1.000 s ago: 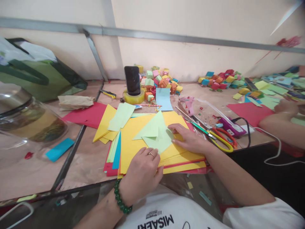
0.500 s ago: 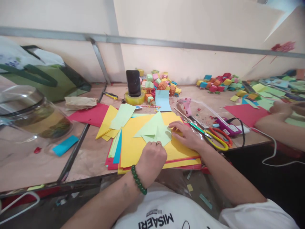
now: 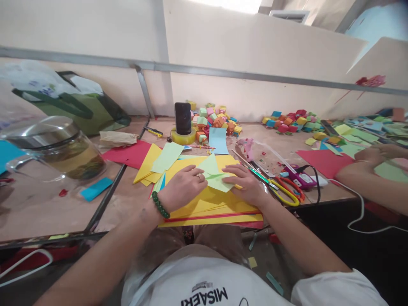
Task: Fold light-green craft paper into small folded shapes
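Observation:
A light green folded paper (image 3: 215, 175) lies on a stack of yellow and red sheets (image 3: 210, 208) at the table's near edge. My left hand (image 3: 183, 187), with a green bead bracelet at the wrist, rests on the paper's left part, fingers curled down onto it. My right hand (image 3: 245, 183) presses flat on the paper's right side, fingers stretched toward the left hand. Both hands touch the green paper.
A phone (image 3: 182, 118) stands in a tape roll behind the stack, with piles of small coloured paper cubes (image 3: 216, 120) beyond. Scissors (image 3: 280, 187) and a glue gun (image 3: 299, 177) lie to the right. A glass jug (image 3: 54, 151) stands left. Another person's arm (image 3: 366, 178) works at the right.
My left hand has moved up from the stack's near edge onto the green paper, beside my right hand. The head camera has tilted upward.

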Available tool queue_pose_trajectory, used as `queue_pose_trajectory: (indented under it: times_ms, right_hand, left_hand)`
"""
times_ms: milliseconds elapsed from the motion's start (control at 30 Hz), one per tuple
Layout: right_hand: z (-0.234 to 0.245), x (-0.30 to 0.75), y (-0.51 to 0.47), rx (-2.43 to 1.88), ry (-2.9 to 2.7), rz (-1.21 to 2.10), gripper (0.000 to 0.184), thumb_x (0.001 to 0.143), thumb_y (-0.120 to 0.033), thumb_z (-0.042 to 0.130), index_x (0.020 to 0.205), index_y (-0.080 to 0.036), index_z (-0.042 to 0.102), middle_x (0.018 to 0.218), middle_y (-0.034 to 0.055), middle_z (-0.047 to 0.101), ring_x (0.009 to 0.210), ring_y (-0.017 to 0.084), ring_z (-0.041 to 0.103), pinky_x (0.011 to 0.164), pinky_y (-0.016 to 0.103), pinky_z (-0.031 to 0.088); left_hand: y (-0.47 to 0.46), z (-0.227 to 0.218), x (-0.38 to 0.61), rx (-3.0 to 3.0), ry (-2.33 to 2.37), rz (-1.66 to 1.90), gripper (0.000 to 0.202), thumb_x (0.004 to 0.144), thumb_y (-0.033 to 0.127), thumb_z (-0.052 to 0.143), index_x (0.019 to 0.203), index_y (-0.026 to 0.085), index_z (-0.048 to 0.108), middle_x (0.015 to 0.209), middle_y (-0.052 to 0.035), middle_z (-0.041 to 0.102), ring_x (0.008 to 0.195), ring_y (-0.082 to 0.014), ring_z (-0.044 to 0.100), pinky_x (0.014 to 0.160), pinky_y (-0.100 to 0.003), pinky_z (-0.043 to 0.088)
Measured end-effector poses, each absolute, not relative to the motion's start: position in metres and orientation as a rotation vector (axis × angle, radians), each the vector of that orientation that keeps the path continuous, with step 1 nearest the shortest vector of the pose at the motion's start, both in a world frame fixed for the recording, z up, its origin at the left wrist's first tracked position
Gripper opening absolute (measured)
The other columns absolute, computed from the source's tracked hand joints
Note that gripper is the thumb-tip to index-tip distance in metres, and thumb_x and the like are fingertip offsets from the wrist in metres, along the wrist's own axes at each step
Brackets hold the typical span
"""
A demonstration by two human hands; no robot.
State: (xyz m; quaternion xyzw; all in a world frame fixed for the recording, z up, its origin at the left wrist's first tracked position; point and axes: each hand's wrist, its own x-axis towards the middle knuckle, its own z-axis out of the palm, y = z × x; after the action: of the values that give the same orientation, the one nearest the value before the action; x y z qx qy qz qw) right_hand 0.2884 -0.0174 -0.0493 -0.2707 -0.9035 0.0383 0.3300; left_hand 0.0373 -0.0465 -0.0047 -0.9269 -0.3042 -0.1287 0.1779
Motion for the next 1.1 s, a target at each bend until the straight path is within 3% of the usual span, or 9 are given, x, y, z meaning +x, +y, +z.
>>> queue_pose_trajectory:
  times_ms: [133, 233, 300, 467, 633, 767, 933, 1100]
  right_hand:
    - [-0.044, 0.273, -0.029, -0.627, -2.527, 0.063, 0.02, 0.077, -0.008, 0.054, 0.084, -0.024, 0.064, 0.118, 0.0101, 0.066, 0.113, 0.027, 0.059, 0.094, 0.05, 0.051]
    - [-0.041, 0.266, -0.036, -0.672, -2.697, 0.172, 0.024, 0.075, -0.004, 0.053, 0.089, -0.02, 0.064, 0.113, 0.0128, 0.068, 0.105, 0.025, 0.063, 0.089, 0.045, 0.054]
    - [-0.038, 0.266, -0.035, -0.727, -2.742, 0.32, 0.028, 0.075, -0.005, 0.055, 0.096, -0.02, 0.065, 0.114, 0.0112, 0.068, 0.105, 0.024, 0.063, 0.089, 0.042, 0.054]
    - [-0.021, 0.275, -0.014, -0.786, -2.716, 0.796, 0.016, 0.081, -0.02, 0.062, 0.094, -0.023, 0.071, 0.117, 0.0065, 0.069, 0.107, 0.021, 0.064, 0.093, 0.036, 0.05]
    - [-0.021, 0.272, 0.008, -0.884, -2.522, 1.152, 0.018, 0.082, -0.036, 0.063, 0.083, -0.02, 0.071, 0.097, 0.0052, 0.074, 0.088, 0.019, 0.068, 0.082, 0.032, 0.052]
    - [-0.036, 0.265, 0.006, -0.972, -2.351, 1.074, 0.019, 0.079, -0.037, 0.067, 0.076, -0.018, 0.068, 0.084, 0.0042, 0.07, 0.079, 0.017, 0.065, 0.074, 0.03, 0.051]
    - [-0.046, 0.259, 0.0, -0.972, -2.34, 0.739, 0.016, 0.078, -0.029, 0.071, 0.068, -0.019, 0.063, 0.087, 0.0047, 0.063, 0.083, 0.017, 0.062, 0.076, 0.031, 0.049]
    - [-0.052, 0.258, 0.001, -0.95, -2.328, 0.714, 0.016, 0.079, -0.028, 0.071, 0.069, -0.02, 0.062, 0.084, 0.0032, 0.06, 0.082, 0.016, 0.061, 0.073, 0.03, 0.049]
  left_hand:
    - [-0.045, -0.014, 0.03, -2.633, -0.993, -0.199, 0.017, 0.083, 0.006, 0.054, 0.073, 0.015, 0.064, 0.079, -0.0062, 0.068, 0.088, -0.0207, 0.062, 0.083, -0.035, 0.046]
    - [-0.063, -0.02, 0.038, -2.714, -1.131, -0.183, 0.015, 0.08, 0.004, 0.053, 0.077, 0.015, 0.063, 0.08, -0.0089, 0.066, 0.077, -0.0204, 0.06, 0.074, -0.034, 0.048]
    - [-0.078, -0.025, 0.044, -2.779, -1.169, -0.255, 0.016, 0.079, 0.003, 0.051, 0.08, 0.015, 0.062, 0.083, -0.0087, 0.065, 0.08, -0.0202, 0.06, 0.076, -0.033, 0.049]
    - [-0.101, -0.041, 0.051, -2.755, -1.265, -0.523, 0.021, 0.084, 0.012, 0.051, 0.102, 0.012, 0.061, 0.103, -0.0131, 0.066, 0.098, -0.0241, 0.061, 0.087, -0.039, 0.051]
    - [-0.103, -0.053, 0.048, -2.753, -1.224, -0.72, 0.026, 0.085, 0.013, 0.05, 0.109, 0.011, 0.06, 0.107, -0.0136, 0.066, 0.105, -0.0254, 0.06, 0.091, -0.042, 0.053]
    - [-0.102, -0.054, 0.048, -2.789, -1.228, -0.854, 0.023, 0.084, 0.011, 0.048, 0.103, 0.013, 0.061, 0.105, -0.0133, 0.068, 0.102, -0.0244, 0.062, 0.088, -0.041, 0.055]
    - [-0.103, -0.055, 0.049, -2.767, -1.246, -0.937, 0.02, 0.086, 0.012, 0.047, 0.1, 0.011, 0.062, 0.104, -0.0152, 0.069, 0.102, -0.0255, 0.064, 0.088, -0.043, 0.056]
    - [-0.103, -0.058, 0.05, -2.756, -1.265, -0.962, 0.02, 0.086, 0.011, 0.047, 0.099, 0.011, 0.061, 0.104, -0.0155, 0.069, 0.103, -0.0256, 0.064, 0.088, -0.044, 0.056]
